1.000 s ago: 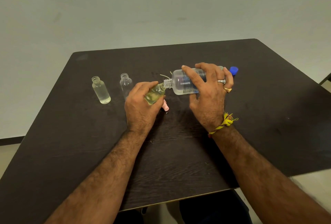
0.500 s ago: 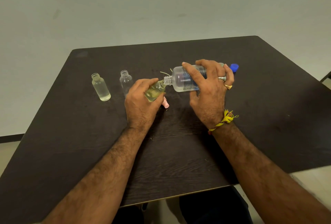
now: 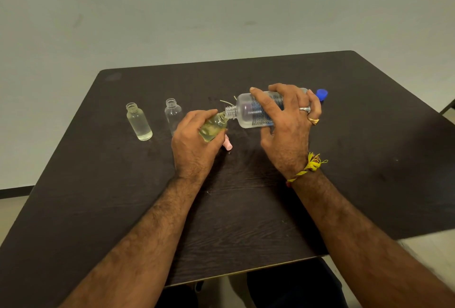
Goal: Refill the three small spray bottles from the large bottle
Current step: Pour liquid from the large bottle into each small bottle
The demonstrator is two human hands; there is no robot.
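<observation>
My left hand (image 3: 194,143) grips a small clear spray bottle (image 3: 213,128), tilted to the right, with yellowish liquid inside. My right hand (image 3: 288,125) holds the large frosted bottle (image 3: 246,111) almost on its side, its threaded mouth touching the small bottle's mouth. Two more small bottles stand uncapped and upright on the dark table (image 3: 246,221): the far left bottle (image 3: 139,122) is mostly full of clear liquid, and the bottle beside it (image 3: 173,113) looks empty.
A blue cap (image 3: 322,93) lies just behind my right hand. A pink spray cap (image 3: 227,145) peeks out below my left hand, and thin spray tubes (image 3: 226,103) lie behind the bottle mouths. The table's front edge is close to my body.
Both hands keep the same grips and the bottle mouths stay together; the view shifted slightly. Liquid level in the held small bottle looks about the same.
</observation>
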